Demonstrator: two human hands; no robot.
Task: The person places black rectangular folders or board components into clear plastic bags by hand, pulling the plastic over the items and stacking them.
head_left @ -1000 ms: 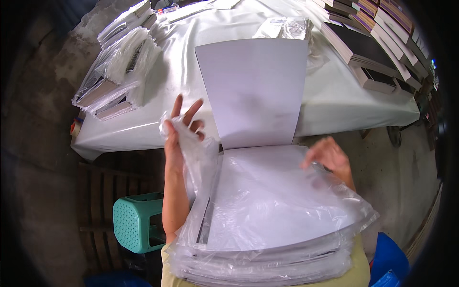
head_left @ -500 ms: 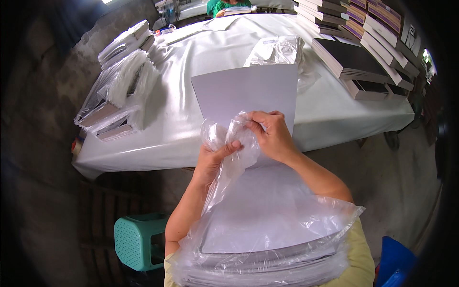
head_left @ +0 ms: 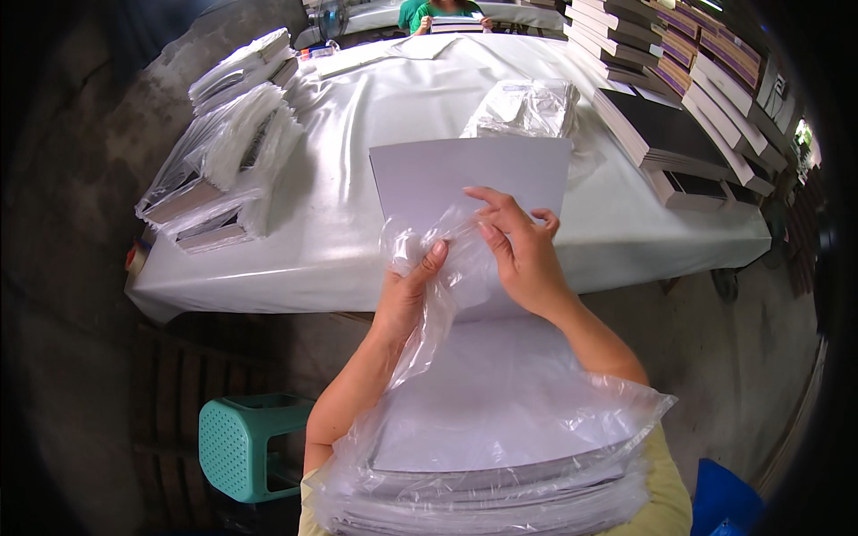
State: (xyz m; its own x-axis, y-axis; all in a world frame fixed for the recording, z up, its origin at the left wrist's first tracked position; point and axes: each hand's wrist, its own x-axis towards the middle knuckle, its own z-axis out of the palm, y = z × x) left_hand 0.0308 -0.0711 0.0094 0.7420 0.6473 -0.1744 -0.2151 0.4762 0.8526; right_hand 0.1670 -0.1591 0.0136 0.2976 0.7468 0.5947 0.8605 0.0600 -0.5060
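Two hands work over one stack (head_left: 500, 487) of pale sheets on the lap, wrapped in clear film (head_left: 433, 326); the layers at its near edge are too close to count. One grey sheet (head_left: 469, 165) rises beyond the hands; its lower part is behind the film. One heap of clear plastic (head_left: 523, 107) lies just past it on the worktop (head_left: 340, 170). Wrapped bundles (head_left: 219, 152) crowd the left side and dark-covered books (head_left: 661, 129) the right, both overlapping too much for a sure count. There is one green stool (head_left: 228, 447), one tape roll (head_left: 136, 257) at the left corner, and one person in green (head_left: 447, 11) across the far edge, holding a pale block (head_left: 456, 25).

The worktop's near edge runs behind the forearms, its white cloth hanging over. A broad stretch of cloth separates the bundles from the grey sheet; a narrower one separates that sheet from the books. The stool stands below the left corner, well apart from the hands.

The left hand (head_left: 404, 290) pinches gathered film under its thumb, and the strand drops toward the stack's left side. The right hand (head_left: 527, 255) has its fingers loosely spread, thumb and forefinger parted beside the film; whether they touch it, I cannot tell.
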